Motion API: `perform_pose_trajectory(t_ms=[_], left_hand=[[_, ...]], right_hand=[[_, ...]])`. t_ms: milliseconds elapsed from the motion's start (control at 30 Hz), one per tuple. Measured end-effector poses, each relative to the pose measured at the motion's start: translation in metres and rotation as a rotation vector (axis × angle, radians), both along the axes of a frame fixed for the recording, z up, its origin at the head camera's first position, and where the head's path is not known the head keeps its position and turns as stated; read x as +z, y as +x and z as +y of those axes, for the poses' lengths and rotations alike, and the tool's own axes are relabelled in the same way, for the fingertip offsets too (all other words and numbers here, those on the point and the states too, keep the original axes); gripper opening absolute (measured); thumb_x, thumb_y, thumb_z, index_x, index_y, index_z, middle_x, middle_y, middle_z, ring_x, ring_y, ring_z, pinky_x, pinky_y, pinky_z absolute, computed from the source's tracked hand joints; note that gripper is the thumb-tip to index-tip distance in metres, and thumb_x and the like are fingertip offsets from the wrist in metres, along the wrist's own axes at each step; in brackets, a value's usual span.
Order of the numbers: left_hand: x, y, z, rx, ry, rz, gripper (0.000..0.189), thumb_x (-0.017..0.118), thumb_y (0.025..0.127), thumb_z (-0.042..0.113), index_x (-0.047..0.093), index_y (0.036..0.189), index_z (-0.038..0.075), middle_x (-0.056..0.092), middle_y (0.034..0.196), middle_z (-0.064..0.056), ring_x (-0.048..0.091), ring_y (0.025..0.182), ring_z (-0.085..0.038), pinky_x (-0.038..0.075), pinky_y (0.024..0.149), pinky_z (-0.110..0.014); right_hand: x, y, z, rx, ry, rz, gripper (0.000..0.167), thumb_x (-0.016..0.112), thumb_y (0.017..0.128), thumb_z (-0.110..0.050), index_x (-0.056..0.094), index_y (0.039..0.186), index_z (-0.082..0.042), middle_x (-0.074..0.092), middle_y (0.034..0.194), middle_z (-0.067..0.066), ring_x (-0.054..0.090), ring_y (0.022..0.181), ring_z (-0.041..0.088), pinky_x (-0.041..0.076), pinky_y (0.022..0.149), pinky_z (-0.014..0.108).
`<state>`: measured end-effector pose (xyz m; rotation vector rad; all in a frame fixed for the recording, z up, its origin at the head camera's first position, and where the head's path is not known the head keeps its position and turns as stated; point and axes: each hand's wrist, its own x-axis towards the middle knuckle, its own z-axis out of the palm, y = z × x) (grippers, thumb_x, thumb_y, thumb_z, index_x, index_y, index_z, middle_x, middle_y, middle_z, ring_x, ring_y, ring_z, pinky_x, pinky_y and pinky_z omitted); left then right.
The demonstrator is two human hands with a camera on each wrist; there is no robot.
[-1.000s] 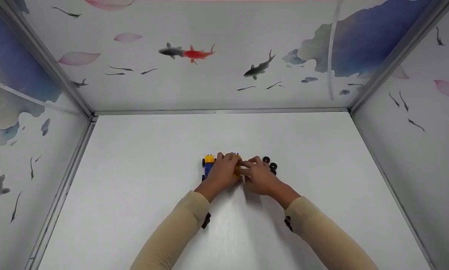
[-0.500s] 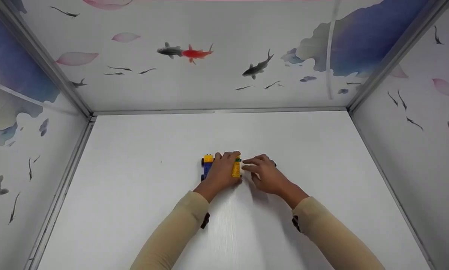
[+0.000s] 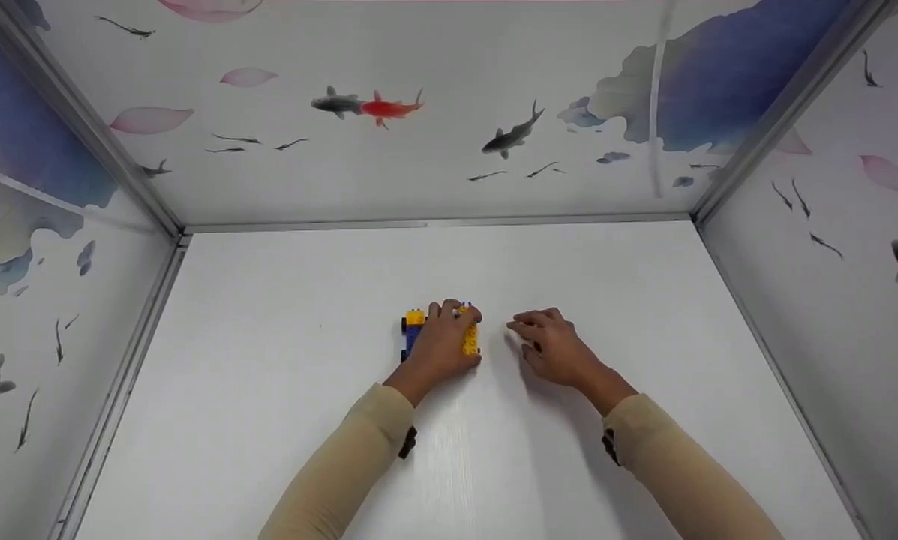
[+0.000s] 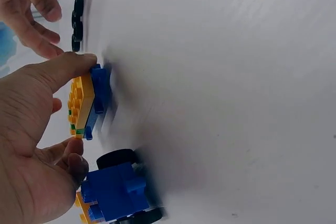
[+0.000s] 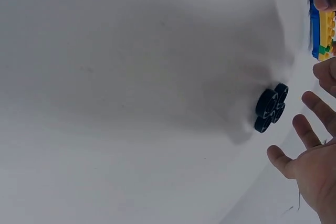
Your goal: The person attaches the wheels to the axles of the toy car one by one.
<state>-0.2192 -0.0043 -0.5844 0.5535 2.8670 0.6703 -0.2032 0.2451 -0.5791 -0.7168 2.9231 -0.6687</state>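
Observation:
My left hand (image 3: 439, 341) grips a yellow brick piece (image 4: 79, 100) on a blue wheel-less base (image 4: 100, 88) between thumb and fingers, low over the table. A bit of green shows at one end of the piece. Beside the same hand stands a blue brick cart (image 4: 116, 190) with black wheels and yellow bricks on top; the hand covers part of it in the head view. My right hand (image 3: 557, 349), its fingers spread and relaxed, hovers over several loose black wheels (image 5: 268, 103) bunched on the table. In the head view that hand hides most of them.
The white tabletop (image 3: 268, 420) is bounded by a back wall (image 3: 433, 172) and side walls printed with fish and petals. Grey metal strips (image 3: 306, 225) run along the wall joints.
My right hand has drawn away from the yellow and blue piece and moved right, over the loose wheels. My left hand stays on the piece with little movement.

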Motion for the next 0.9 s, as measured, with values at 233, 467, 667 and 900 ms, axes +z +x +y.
perform_pose_trajectory(t_ms=[233,467,667,900], left_hand=[[0.0,0.001,-0.002,0.021,0.056,-0.002,0.049,0.09,0.093,0.039,0.067,0.136,0.03,0.043,0.165,-0.016,0.043,0.144,-0.039,0.053,0.118,-0.051],[0.004,0.004,-0.004,0.041,0.149,-0.04,0.04,0.088,0.094,0.035,0.076,0.132,0.031,0.036,0.17,-0.013,0.048,0.143,-0.041,0.053,0.118,-0.052],[0.01,0.009,-0.007,0.048,0.303,-0.123,0.043,0.091,0.093,0.029,0.077,0.133,0.026,0.029,0.172,-0.011,0.064,0.132,-0.034,0.059,0.113,-0.044],[0.015,0.014,-0.01,0.068,0.502,-0.236,0.046,0.088,0.097,0.04,0.075,0.139,0.026,0.024,0.174,-0.01,0.068,0.125,-0.024,0.061,0.108,-0.038]], right_hand=[[-0.001,0.0,0.012,-0.031,0.022,0.002,0.045,0.068,0.106,-0.01,0.069,0.15,-0.011,0.065,0.152,0.013,0.056,0.139,0.044,0.05,0.109,0.073],[0.001,-0.001,0.019,-0.05,0.046,-0.021,0.049,0.069,0.105,-0.011,0.066,0.154,-0.01,0.063,0.154,0.016,0.054,0.141,0.046,0.049,0.109,0.073],[-0.002,-0.003,0.026,-0.062,0.06,0.001,0.05,0.072,0.104,-0.014,0.065,0.154,-0.008,0.062,0.153,0.019,0.055,0.139,0.049,0.051,0.104,0.073],[-0.006,-0.005,0.034,-0.083,0.056,0.0,0.054,0.074,0.105,-0.019,0.062,0.154,-0.001,0.061,0.156,0.021,0.055,0.139,0.05,0.052,0.104,0.074]])
